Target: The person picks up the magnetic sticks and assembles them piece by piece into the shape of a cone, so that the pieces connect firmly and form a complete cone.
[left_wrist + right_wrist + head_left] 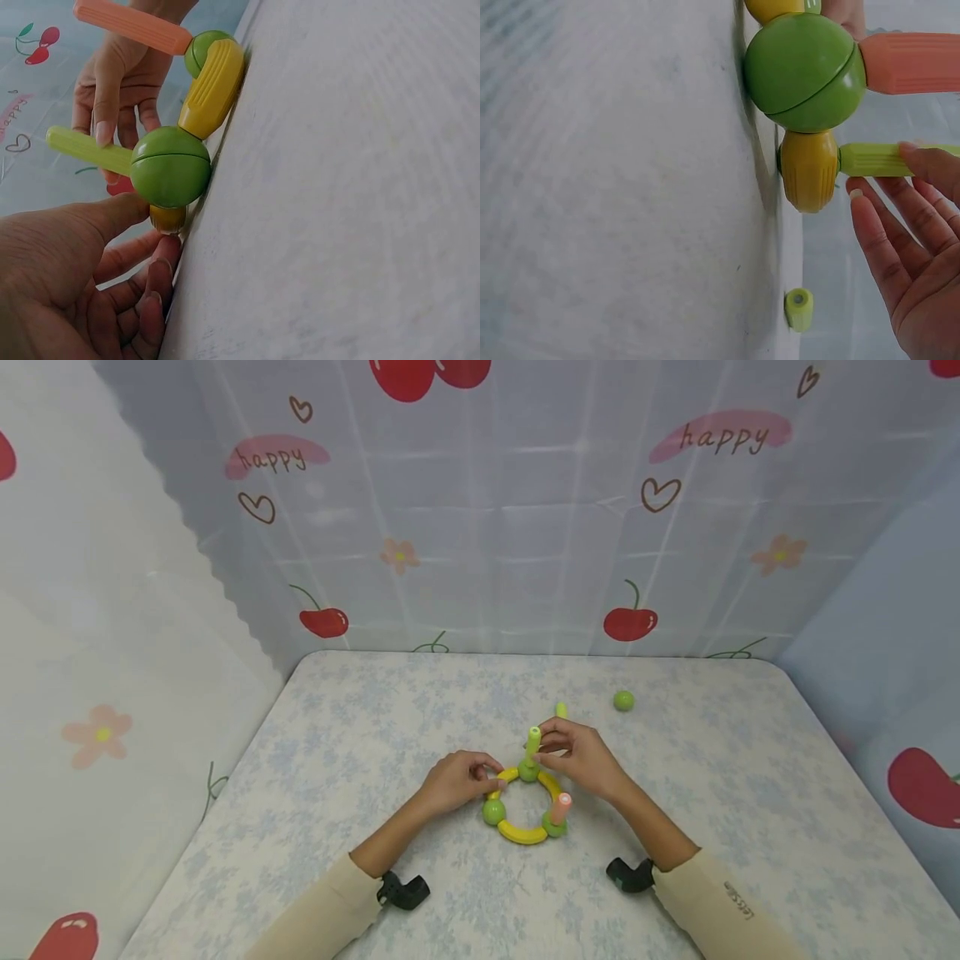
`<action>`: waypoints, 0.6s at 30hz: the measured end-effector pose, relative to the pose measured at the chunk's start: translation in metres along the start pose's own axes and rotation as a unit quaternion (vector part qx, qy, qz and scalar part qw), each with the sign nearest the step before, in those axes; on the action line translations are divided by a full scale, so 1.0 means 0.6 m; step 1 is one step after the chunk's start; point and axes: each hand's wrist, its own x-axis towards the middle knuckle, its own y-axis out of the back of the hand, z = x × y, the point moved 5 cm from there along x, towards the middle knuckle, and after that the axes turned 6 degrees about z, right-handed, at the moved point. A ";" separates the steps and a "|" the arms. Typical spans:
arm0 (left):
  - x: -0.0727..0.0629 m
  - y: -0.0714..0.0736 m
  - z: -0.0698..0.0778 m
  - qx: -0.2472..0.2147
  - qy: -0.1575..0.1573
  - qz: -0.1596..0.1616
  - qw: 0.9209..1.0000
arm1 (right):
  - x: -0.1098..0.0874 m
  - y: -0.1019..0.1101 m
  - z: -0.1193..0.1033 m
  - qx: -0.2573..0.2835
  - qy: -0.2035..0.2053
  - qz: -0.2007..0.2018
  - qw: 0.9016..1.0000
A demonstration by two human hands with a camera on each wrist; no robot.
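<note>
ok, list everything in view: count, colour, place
Table: 1, white-blue, underneath
Sheeting: count unclear, pale printed, around table
Ring balls: 3, green, mid-table
Arcs: 3, yellow, between ring balls
Held stick: 1, lime, on far ball
Orange stick: 1, orange, on near right ball
Loose stick: 1, lime, beyond held stick
Loose ball: 1, green, far side
Wrist cameras: 2, black, at wrists
Sleeves: 2, beige, forearms
Left hand: 1, at left arc
Right hand: 1, at held stick
</note>
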 end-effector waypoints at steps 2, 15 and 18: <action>0.000 0.000 0.000 -0.001 -0.001 0.001 1.000 | 0.000 -0.001 -0.001 -0.006 0.003 0.000 1.000; -0.008 0.020 0.020 -0.025 -0.023 -0.131 0.991 | -0.001 0.003 0.021 -0.006 -0.023 -0.080 0.996; -0.014 0.021 0.026 -0.003 -0.043 -0.166 0.985 | -0.004 -0.001 0.028 0.006 -0.025 -0.121 0.992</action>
